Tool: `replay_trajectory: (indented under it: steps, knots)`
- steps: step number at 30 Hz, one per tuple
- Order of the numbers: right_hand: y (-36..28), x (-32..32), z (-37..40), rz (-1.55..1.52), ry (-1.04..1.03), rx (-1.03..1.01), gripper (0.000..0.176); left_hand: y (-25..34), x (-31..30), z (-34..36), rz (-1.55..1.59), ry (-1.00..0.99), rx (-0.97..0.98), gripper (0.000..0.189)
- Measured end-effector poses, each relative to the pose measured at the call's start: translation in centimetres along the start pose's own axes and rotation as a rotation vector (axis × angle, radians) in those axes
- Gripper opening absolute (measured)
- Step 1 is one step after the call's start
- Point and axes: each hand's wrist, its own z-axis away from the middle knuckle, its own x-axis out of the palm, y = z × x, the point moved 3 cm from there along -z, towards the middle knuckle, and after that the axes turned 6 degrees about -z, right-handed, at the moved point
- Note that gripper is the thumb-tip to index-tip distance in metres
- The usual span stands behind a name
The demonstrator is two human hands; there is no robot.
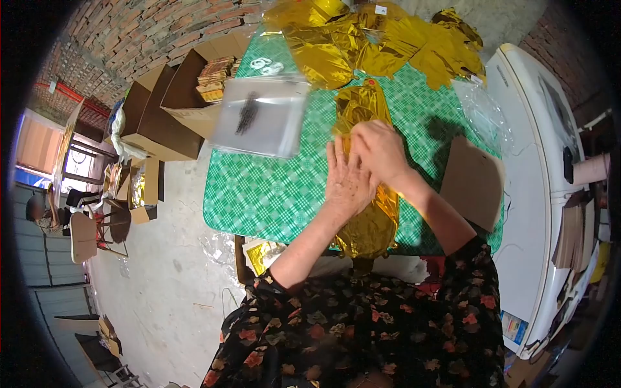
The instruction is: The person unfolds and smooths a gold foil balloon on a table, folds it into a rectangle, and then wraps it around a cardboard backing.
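A long, folded piece of shiny gold foil (369, 229), like a flat uninflated foil balloon, runs from the table's near edge toward the middle. Lying flat on it is my left hand (347, 180), fingers stretched forward and slightly apart. My right hand (380, 152) is closed just beside and partly over the left one, its bent fingers pinching at the foil. Its fingertips are partly hidden. A small red spot (370, 83) shows at the foil's far end.
On the green checked table (265, 194) lie clear plastic bags (278, 123), more gold foil pieces (394, 48), a cardboard sheet (473, 181) and crumpled clear plastic (485, 110). Cardboard boxes (174, 132) stand to the left. A white appliance (533, 213) borders the right side.
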Motion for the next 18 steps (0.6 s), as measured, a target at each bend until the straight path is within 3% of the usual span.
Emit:
replay_trajectory:
  steps: [4, 5, 7, 10, 15, 18]
  knots:
    - [2.1, -2.7, -1.6, -0.320, 0.169, 0.341, 0.020, 0.1, -0.4, 0.0, 0.014, 0.031, -0.035, 0.064]
    - [3.9, -2.7, -1.9, -0.269, 0.198, 0.373, 0.018, 0.1, -0.3, 0.0, 0.020, 0.030, -0.040, 0.064]
    - [10.2, -0.7, -2.3, -0.345, 0.254, 0.318, 0.017, 0.2, -0.4, 0.0, 0.032, 0.030, -0.050, 0.064]
    - [12.9, 0.0, -3.5, -0.327, 0.211, 0.313, 0.018, 0.2, -0.5, 0.0, 0.028, 0.023, -0.051, 0.063]
    - [10.4, -0.5, -4.7, -0.173, 0.181, 0.330, 0.020, 0.3, -0.9, -0.1, 0.014, -0.062, -0.064, 0.063]
    - [10.2, -1.0, -5.3, -0.057, 0.262, 0.122, 0.019, 0.3, -0.7, -0.1, 0.008, -0.063, -0.061, 0.063]
